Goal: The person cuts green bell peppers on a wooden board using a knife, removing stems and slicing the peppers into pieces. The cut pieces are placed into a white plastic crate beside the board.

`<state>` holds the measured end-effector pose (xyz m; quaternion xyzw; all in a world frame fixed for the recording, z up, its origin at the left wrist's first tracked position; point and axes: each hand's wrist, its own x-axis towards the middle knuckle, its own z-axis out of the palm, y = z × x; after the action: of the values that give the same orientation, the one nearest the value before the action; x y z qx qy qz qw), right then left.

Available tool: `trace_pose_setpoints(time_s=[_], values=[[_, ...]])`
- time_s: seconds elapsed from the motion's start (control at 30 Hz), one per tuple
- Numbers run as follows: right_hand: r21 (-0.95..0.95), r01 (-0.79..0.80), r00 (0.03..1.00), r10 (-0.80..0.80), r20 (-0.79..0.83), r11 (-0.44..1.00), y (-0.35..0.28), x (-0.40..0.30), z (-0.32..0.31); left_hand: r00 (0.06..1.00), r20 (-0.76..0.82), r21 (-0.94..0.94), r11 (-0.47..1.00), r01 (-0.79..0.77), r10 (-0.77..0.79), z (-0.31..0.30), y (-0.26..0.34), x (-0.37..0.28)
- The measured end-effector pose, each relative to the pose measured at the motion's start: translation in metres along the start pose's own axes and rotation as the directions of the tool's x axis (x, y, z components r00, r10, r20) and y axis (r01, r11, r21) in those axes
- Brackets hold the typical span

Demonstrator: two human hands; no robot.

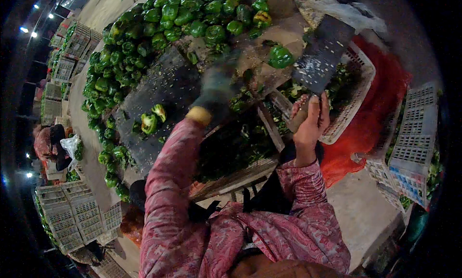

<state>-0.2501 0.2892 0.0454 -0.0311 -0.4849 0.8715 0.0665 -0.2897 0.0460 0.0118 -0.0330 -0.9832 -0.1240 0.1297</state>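
Note:
My right hand (313,115) grips the handle of a broad cleaver (323,56). Pale seeds and wet bits cling to its dark blade. Beneath the blade, a white plastic crate (355,108) holds green scraps. My left hand (218,81), in a dark glove with a yellow cuff, is motion-blurred over the work surface; its fingers and anything in them are unclear. To its left, cut green pepper pieces (148,123) lie on a seed-strewn dark board (144,94). One whole green bell pepper (280,57) rests beside the cleaver blade.
A large heap of green peppers (184,11) curves around the far and left sides. Below my left hand, a wood-framed bin (234,173) contains dark green scraps. Red mesh (343,162) lies at right. Stacked crates (411,130) (72,213) stand on both sides, and a person (52,144) is at left.

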Motion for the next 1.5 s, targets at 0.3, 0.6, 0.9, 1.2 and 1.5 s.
trace_pose_setpoints(time_s=[0.3, 0.6, 0.9, 1.2, 1.5], values=[[-0.046, -0.060, 0.978, 0.050, -0.202, 0.997, 0.004, 0.002, -0.007, 0.973, 0.186, 0.075, 0.990, 0.124, -0.136, 0.093, 0.072, 0.112], [-0.194, -0.403, 0.859, 0.442, 0.258, 0.895, 0.027, -0.035, 0.010, 0.792, 0.040, -0.787, 0.469, 0.400, -0.609, -0.067, -0.035, -0.142], [-0.637, -0.273, 0.525, 0.667, 0.528, 0.720, 0.057, -0.094, 0.033, 0.769, -0.013, -0.695, 0.558, 0.453, -0.640, -0.058, -0.073, -0.209], [-0.734, -0.158, 0.467, 0.705, 0.534, 0.661, 0.056, -0.102, 0.059, 0.745, -0.121, -0.598, 0.647, 0.473, -0.656, -0.040, -0.096, -0.216], [-0.817, -0.076, 0.433, 0.757, 0.490, 0.572, 0.053, -0.091, 0.091, 0.701, -0.133, -0.455, 0.672, 0.584, -0.700, -0.044, -0.088, -0.207]])
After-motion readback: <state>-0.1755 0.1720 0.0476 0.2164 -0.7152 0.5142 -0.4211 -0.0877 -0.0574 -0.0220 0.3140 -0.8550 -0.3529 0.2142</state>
